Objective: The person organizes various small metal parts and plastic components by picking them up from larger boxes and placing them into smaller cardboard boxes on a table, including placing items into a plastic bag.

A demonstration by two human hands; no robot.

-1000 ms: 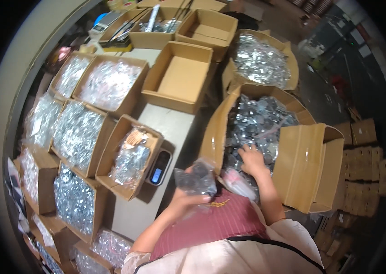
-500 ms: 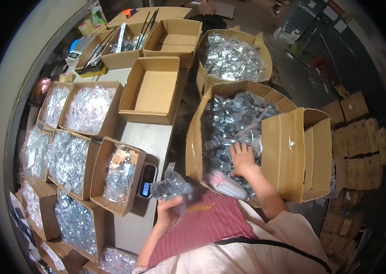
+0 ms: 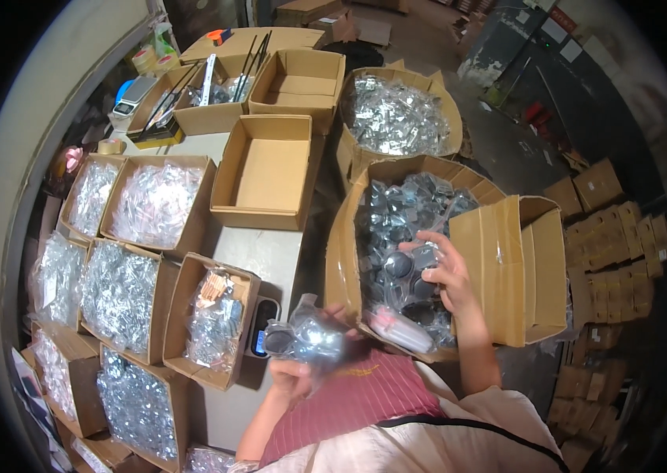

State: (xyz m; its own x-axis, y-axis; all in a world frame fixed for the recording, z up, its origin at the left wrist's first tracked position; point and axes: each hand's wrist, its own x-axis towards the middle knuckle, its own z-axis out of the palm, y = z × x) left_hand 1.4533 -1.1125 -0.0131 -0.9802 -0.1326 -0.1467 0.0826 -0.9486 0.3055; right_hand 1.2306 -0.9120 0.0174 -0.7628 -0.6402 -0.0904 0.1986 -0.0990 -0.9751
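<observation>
My left hand (image 3: 292, 378), closed, holds a clear plastic bag of dark parts (image 3: 313, 339) in front of my maroon apron. Inside that bag a dark round piece shows at its left side; its right side is smeared by motion. Over the large carton (image 3: 339, 260) at right, my right hand (image 3: 450, 277) pinches a clear bag with black round pieces (image 3: 404, 264). Beneath it the carton is filled with similar bagged dark parts (image 3: 396, 205). A pinkish roll of clear plastic bags (image 3: 399, 329) lies at the carton's near edge.
Left of my hands, a small scale (image 3: 265, 323) stands on the table (image 3: 258, 256) beside a box of mixed bagged parts (image 3: 250, 296). Several boxes of bagged hardware fill the left side. An empty box (image 3: 270, 167) sits farther back. Another carton of bags (image 3: 452, 98) stands behind the large one.
My right hand has risen from the carton's contents with a bag of black round pieces in its fingers. The left hand's bag has shifted slightly and is now partly blurred.
</observation>
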